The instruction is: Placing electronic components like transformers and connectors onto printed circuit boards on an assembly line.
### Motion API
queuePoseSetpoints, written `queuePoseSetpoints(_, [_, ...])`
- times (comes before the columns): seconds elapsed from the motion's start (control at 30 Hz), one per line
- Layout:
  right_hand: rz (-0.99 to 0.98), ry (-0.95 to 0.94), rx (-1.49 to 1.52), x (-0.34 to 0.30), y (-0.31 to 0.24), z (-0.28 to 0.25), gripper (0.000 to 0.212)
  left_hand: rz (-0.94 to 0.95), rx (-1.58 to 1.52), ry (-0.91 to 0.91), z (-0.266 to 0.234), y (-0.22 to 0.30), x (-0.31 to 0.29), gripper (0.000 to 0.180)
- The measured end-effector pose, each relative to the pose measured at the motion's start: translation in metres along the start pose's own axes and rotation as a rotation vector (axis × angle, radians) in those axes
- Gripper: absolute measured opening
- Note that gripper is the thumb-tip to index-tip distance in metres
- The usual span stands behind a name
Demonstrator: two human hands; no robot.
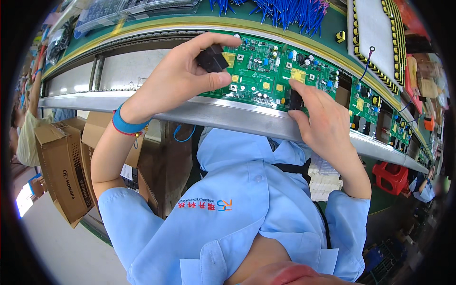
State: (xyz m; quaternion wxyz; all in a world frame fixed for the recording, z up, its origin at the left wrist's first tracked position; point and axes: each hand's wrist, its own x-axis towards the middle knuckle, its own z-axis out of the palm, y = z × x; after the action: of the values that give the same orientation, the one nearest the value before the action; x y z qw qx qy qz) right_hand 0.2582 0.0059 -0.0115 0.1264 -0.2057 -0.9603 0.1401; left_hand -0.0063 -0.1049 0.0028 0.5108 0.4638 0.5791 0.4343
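Observation:
A green circuit board [259, 71] lies on the metal rail in front of me, full of small parts and yellow pieces. My left hand [178, 78], with a blue band at its wrist, holds a black block-shaped component [213, 59] over the board's left end. Its index finger stretches out above the board's far edge. On the near part of the board, a second black block-shaped component [295, 100] sits between the thumb and fingers of my right hand [325, 118]. Whether this block is seated in the board, I cannot tell.
More populated green boards [365, 107] stand along the metal rail [256, 116] to the right. Blue wires [289, 14] lie in a bundle beyond it. A white tray edged with yellow-black parts [373, 42] is at the far right. Cardboard boxes [64, 166] stand lower left, a red stool [390, 177] lower right.

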Motion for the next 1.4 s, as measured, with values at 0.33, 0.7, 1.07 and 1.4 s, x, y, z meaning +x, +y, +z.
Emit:
queuePoseSetpoints(0.33, [0.048,-0.001,0.032,-0.006,0.007,0.001,0.043,0.174,0.603,-0.065,0.02,0.004,0.002,0.042])
queuePoseSetpoints(0.7, [0.068,0.037,0.181,-0.013,0.018,-0.002,0.04,0.474,1.031,-0.039,0.035,-0.005,0.018,0.043])
queuePoseSetpoints(1.07, [0.033,0.045,0.179,0.006,0.03,-0.029,0.037,0.531,0.978,-0.117,0.01,0.013,0.025,0.046])
queuePoseSetpoints(1.4, [-0.204,-0.002,0.184,0.129,0.019,-0.027,0.034,0.522,1.477,0.711,-0.191,0.01,0.116,0.047])
